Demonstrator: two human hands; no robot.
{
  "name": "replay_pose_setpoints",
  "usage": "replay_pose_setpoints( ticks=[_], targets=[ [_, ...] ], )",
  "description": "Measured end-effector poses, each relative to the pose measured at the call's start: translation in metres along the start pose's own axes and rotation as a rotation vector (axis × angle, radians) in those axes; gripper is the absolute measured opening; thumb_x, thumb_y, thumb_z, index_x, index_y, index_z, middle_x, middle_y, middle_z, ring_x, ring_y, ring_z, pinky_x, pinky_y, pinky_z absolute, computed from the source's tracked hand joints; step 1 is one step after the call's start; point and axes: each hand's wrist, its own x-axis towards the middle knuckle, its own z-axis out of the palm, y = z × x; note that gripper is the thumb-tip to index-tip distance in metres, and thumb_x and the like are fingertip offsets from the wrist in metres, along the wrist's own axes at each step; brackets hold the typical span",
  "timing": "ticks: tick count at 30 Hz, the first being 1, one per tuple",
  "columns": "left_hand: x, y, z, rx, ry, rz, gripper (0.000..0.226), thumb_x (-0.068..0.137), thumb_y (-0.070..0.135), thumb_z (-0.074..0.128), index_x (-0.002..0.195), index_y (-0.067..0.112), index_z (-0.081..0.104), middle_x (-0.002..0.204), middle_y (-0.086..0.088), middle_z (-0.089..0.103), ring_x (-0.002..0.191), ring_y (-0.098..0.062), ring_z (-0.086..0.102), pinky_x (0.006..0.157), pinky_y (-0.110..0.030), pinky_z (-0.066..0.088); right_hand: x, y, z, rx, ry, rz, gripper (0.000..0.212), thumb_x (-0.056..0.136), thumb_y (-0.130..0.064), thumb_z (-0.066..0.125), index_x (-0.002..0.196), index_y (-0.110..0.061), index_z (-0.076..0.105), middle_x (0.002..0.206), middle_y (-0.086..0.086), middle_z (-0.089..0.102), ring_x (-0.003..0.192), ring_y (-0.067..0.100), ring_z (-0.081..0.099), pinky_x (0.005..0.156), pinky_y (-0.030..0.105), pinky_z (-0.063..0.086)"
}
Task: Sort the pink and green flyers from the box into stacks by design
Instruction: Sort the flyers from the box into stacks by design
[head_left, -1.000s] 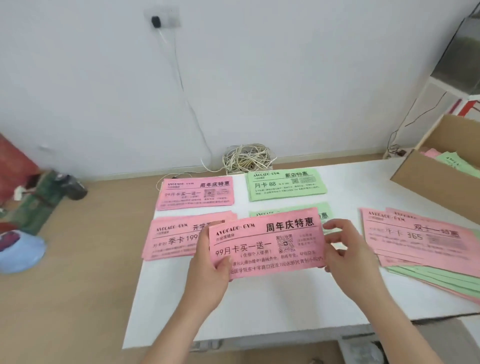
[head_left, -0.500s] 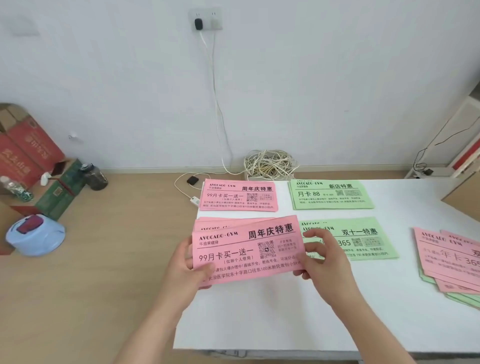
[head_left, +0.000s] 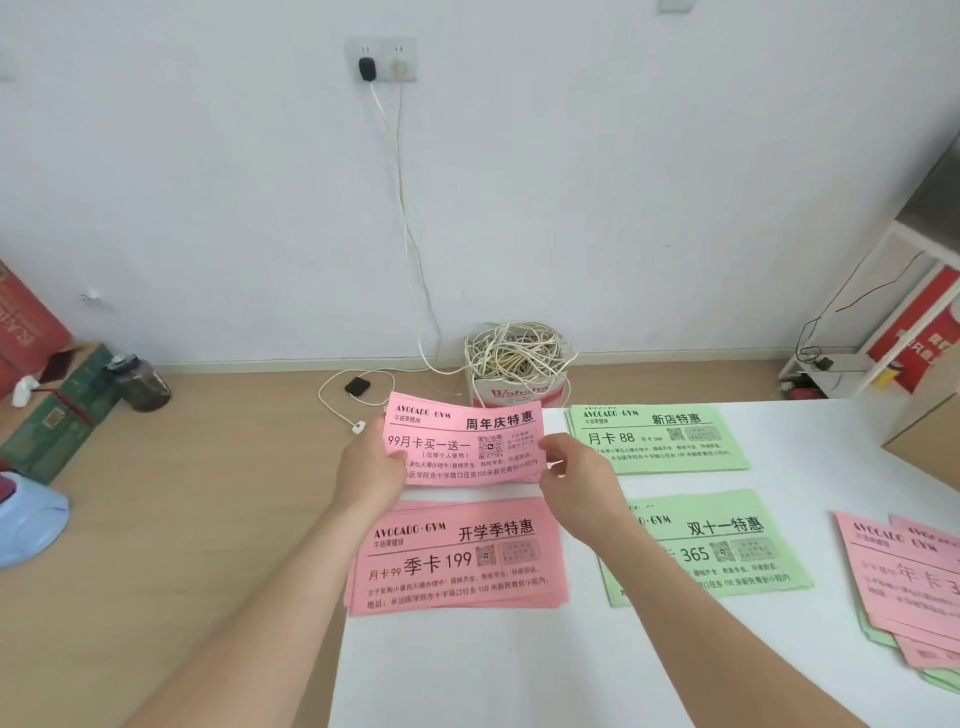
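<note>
The step in hand was placing: a pink flyer (head_left: 462, 447) of the "99" design was held over the far left corner of the table (head_left: 519, 675), slightly bowed and not yet flat. I judged that its own stack lay right under it, but the sheet hid that spot, so I could not confirm it.

Three other sorted stacks showed. The pink 199 stack (head_left: 457, 556) lay just nearer than the flyer, the green 88 stack (head_left: 654, 441) beside it to the right, and the green 365 stack (head_left: 727, 545) nearer on that side. A mixed pile (head_left: 909, 582) of pink and green sat at the right edge, and a corner of the box (head_left: 930, 431) showed beyond it, so I reckoned plenty of sorting remained.

The next move, as I read it, called for lowering the sheet squarely, lining its edges up with whatever lay below, letting go with both hands, then reaching right for another sheet.

My left hand (head_left: 371, 470) pinched the flyer's left end, thumb on the printed face and fingers out of sight beneath. My right hand (head_left: 576, 480) had its fingers curled at the right end, thumb and forefinger nipping the edge lightly. The hands were apart, one at each end of the sheet.
</note>
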Motion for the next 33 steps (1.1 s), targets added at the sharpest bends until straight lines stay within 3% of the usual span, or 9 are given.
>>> replay_pose_setpoints(
  ticks=[4,8,15,18,21,24,27,30,33],
  targets=[
    [0.008,-0.017,0.004,0.277,0.042,0.137,0.066,0.079,0.013,0.067,0.138,0.012,0.038,0.128,-0.011,0.053,0.118,-0.032,0.044,0.099,-0.035,0.031,0.009,0.009,0.008,-0.245,-0.063,0.031,0.050,0.087,-0.007,0.049,0.135,-0.019,0.045,0.126,0.006,0.056,0.115,0.025,0.050,0.096,0.032,0.040],
    [0.004,-0.027,0.000,0.329,-0.208,0.140,0.089,0.068,0.041,0.079,0.143,0.023,0.033,0.143,-0.002,0.036,0.130,-0.027,0.032,0.109,-0.037,0.024,0.011,0.014,0.011,-0.361,-0.095,-0.003,0.052,0.090,-0.015,0.051,0.140,-0.021,0.038,0.131,0.006,0.051,0.119,0.027,0.045,0.101,0.032,0.033],
    [0.011,-0.024,0.000,0.553,-0.144,0.217,0.070,0.075,0.050,0.070,0.135,0.024,0.045,0.133,-0.004,0.046,0.118,-0.029,0.044,0.100,-0.032,0.034,0.029,0.010,0.022,-0.344,-0.098,-0.047,0.050,0.086,-0.005,0.049,0.135,-0.012,0.050,0.133,0.004,0.053,0.121,0.026,0.049,0.107,0.031,0.034],
    [0.012,-0.021,-0.001,0.572,-0.118,0.228,0.072,0.076,0.049,0.070,0.138,0.025,0.041,0.130,-0.007,0.050,0.117,-0.030,0.044,0.099,-0.032,0.033,0.029,0.010,0.021,-0.307,-0.089,-0.050,0.049,0.086,-0.005,0.049,0.135,-0.011,0.050,0.134,0.004,0.052,0.122,0.026,0.048,0.107,0.031,0.033],
    [0.008,-0.019,-0.004,0.523,-0.114,0.225,0.079,0.076,0.044,0.072,0.142,0.024,0.033,0.131,-0.009,0.048,0.116,-0.031,0.045,0.098,-0.033,0.032,0.023,0.009,0.018,-0.295,-0.133,-0.047,0.056,0.089,-0.016,0.054,0.143,-0.019,0.038,0.142,0.004,0.043,0.127,0.026,0.040,0.108,0.034,0.031],
    [-0.011,-0.020,-0.011,0.499,-0.117,0.250,0.085,0.076,0.046,0.072,0.145,0.027,0.027,0.147,-0.008,0.031,0.128,-0.030,0.032,0.106,-0.036,0.028,0.001,0.005,0.007,-0.377,-0.192,-0.122,0.075,0.084,-0.039,0.065,0.147,-0.032,0.024,0.151,0.002,0.027,0.135,0.025,0.025,0.110,0.040,0.031],
    [-0.046,-0.024,-0.016,0.481,-0.279,0.436,0.086,0.071,0.053,0.073,0.143,0.031,0.032,0.154,0.000,0.020,0.138,-0.022,0.015,0.114,-0.037,0.021,-0.029,0.004,0.003,-0.532,-0.353,-0.249,0.099,0.071,-0.054,0.075,0.147,-0.042,0.013,0.157,-0.003,0.006,0.143,0.022,0.005,0.113,0.050,0.026],
    [-0.074,-0.029,-0.010,0.674,-0.519,0.511,0.104,0.067,0.063,0.068,0.148,0.035,0.010,0.158,0.002,-0.007,0.144,-0.020,-0.010,0.119,-0.038,0.002,-0.045,0.010,0.013,-0.701,-0.455,-0.302,0.111,0.067,-0.054,0.077,0.148,-0.044,0.002,0.159,-0.005,-0.008,0.146,0.022,-0.006,0.113,0.052,0.021],
    [-0.071,-0.028,-0.007,0.759,-0.552,0.486,0.107,0.069,0.065,0.065,0.149,0.036,0.000,0.158,0.000,-0.010,0.144,-0.019,-0.013,0.116,-0.039,-0.006,-0.040,0.014,0.017,-0.694,-0.425,-0.301,0.105,0.070,-0.051,0.077,0.148,-0.040,0.007,0.157,-0.004,0.004,0.144,0.023,0.003,0.111,0.051,0.027]
  ],
)
